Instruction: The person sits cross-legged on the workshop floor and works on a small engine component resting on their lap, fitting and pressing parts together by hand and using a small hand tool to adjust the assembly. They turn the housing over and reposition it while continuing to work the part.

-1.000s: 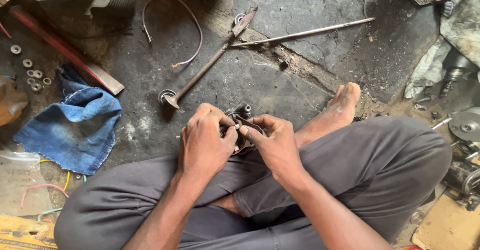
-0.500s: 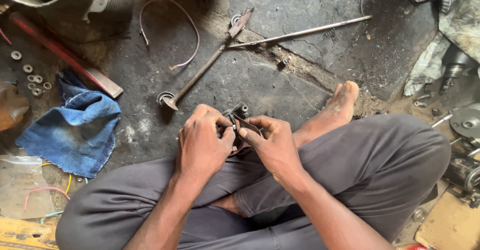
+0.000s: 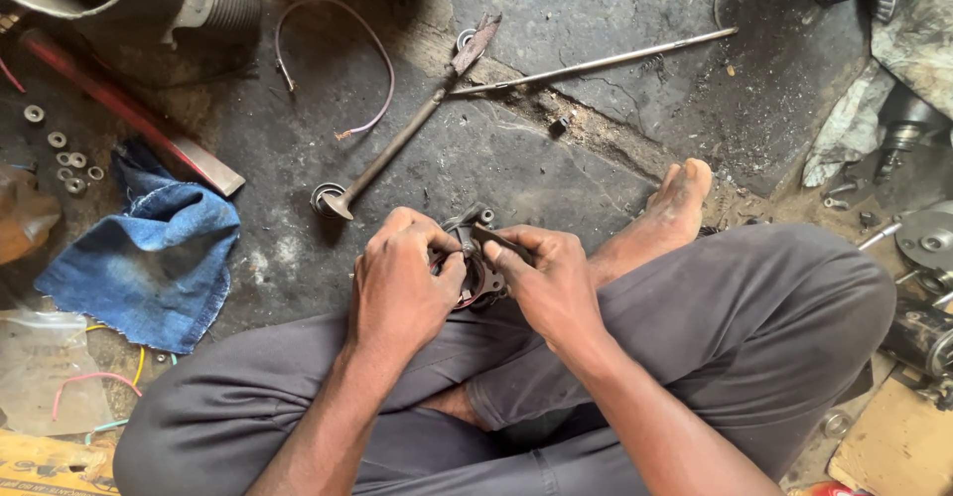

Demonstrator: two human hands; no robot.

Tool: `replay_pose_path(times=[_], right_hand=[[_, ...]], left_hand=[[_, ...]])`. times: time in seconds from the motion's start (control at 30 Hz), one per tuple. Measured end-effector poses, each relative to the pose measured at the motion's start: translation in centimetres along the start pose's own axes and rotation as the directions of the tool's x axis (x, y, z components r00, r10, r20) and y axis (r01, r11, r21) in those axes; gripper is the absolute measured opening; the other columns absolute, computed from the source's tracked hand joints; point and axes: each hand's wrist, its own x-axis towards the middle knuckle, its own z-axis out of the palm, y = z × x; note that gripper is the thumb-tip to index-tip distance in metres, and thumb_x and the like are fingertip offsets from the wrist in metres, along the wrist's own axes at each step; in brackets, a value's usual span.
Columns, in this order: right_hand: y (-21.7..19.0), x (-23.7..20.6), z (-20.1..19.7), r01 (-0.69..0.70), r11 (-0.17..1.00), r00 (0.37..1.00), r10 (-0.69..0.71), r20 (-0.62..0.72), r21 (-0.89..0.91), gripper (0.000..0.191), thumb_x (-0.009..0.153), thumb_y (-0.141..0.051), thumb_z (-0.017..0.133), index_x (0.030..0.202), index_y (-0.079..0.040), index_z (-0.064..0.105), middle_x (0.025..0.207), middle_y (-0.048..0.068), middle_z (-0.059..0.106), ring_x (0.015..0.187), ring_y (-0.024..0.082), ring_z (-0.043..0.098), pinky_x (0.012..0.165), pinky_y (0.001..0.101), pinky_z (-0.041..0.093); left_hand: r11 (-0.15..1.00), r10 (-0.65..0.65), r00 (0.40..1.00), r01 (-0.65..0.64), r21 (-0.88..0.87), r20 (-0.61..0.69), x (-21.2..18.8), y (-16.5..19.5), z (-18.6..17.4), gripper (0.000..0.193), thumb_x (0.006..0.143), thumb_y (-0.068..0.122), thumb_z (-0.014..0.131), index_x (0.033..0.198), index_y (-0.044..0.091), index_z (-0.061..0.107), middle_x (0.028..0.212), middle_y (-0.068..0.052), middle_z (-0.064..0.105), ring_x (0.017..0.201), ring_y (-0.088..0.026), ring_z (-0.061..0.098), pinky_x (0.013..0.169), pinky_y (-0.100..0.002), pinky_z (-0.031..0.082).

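Grimy concrete floor [image 3: 556,168], both hands [image 3: 397,283] curled around dark metal part [image 3: 480,276].

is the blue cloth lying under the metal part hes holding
No, the blue cloth lies on the floor off to the side, apart from the metal part in both hands.

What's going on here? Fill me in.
A person sits cross-legged on a grimy floor, both hands on a small dark metal part held over the lap. The left hand grips its side; the right hand pinches it from the other. A long-handled tool, thin rod and blue cloth lie nearby.
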Motion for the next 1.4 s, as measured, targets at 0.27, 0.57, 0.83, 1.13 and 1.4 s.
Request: replay_pose_path(times=[0.27, 0.57, 0.83, 1.13, 1.4], right_hand=[[0.2, 0.1, 0.7, 0.214, 0.948, 0.973, -0.227, -0.032, -0.234, 0.023, 0.086, -0.018, 0.077, 0.097, 0.001, 0.079, 0.074, 0.006, 0.078, 0.064, 0.005, 0.069, 0.057, 0.0264, 0.054], [1.3, 0.1, 1.9, 0.145, 0.989, 0.984, -0.148, -0.096, -0.041, 0.022, 0.088, -0.017, 0.077, 0.093, 0.005, 0.078, 0.068, 0.001, 0.072, 0.061, 0.003, 0.062, 0.051, 0.0220, 0.049], [1.3, -0.5, 2.5, 0.077, 0.987, 0.989, -0.057, -0.134, 0.144, 0.020, 0.087, -0.017, 0.077, 0.087, 0.004, 0.077, 0.065, 0.000, 0.070, 0.058, 0.002, 0.059, 0.049, 0.0215, 0.047], [1.5, -0.7, 3.1, 0.158, 0.985, 0.955, -0.169, -0.243, -0.066, 0.020, 0.088, -0.018, 0.078, 0.090, 0.002, 0.078, 0.065, 0.001, 0.070, 0.060, 0.002, 0.056, 0.051, 0.0241, 0.047], [1.5, -0.4, 3.2, 0.037, 0.972, 0.985, 0.004, -0.174, 0.233, 0.022, 0.088, -0.016, 0.078, 0.083, 0.005, 0.075, 0.064, 0.000, 0.067, 0.056, 0.004, 0.056, 0.048, 0.0261, 0.043]], left_hand=[[1.000, 0.014, 1.000, -0.015, -0.013, -0.028, 0.0, -0.3, 0.3, 0.010, 0.077, 0.013, 0.076, 0.082, 0.004, 0.074, 0.102, -0.011, 0.069, 0.093, -0.032, 0.071, 0.081, -0.045, 0.055], [1.000, 0.016, 0.999, -0.017, -0.018, -0.038, 0.0, -0.3, 0.4, 0.011, 0.077, 0.014, 0.076, 0.081, 0.004, 0.075, 0.103, -0.010, 0.069, 0.092, -0.032, 0.071, 0.079, -0.045, 0.055], [0.999, 0.041, 0.997, -0.041, -0.004, -0.063, -0.2, 0.2, 0.6, 0.010, 0.078, 0.013, 0.075, 0.082, 0.005, 0.074, 0.103, -0.010, 0.069, 0.093, -0.033, 0.070, 0.079, -0.046, 0.054], [1.000, -0.010, 1.000, 0.010, 0.006, -0.030, -0.3, 0.3, 0.6, 0.011, 0.079, 0.015, 0.073, 0.083, 0.005, 0.073, 0.106, -0.011, 0.068, 0.094, -0.035, 0.070, 0.078, -0.048, 0.054], [0.999, 0.053, 0.998, -0.052, 0.016, -0.042, -0.4, 0.0, 0.7, 0.011, 0.079, 0.015, 0.074, 0.084, 0.005, 0.073, 0.104, -0.011, 0.068, 0.094, -0.035, 0.069, 0.079, -0.049, 0.054]])
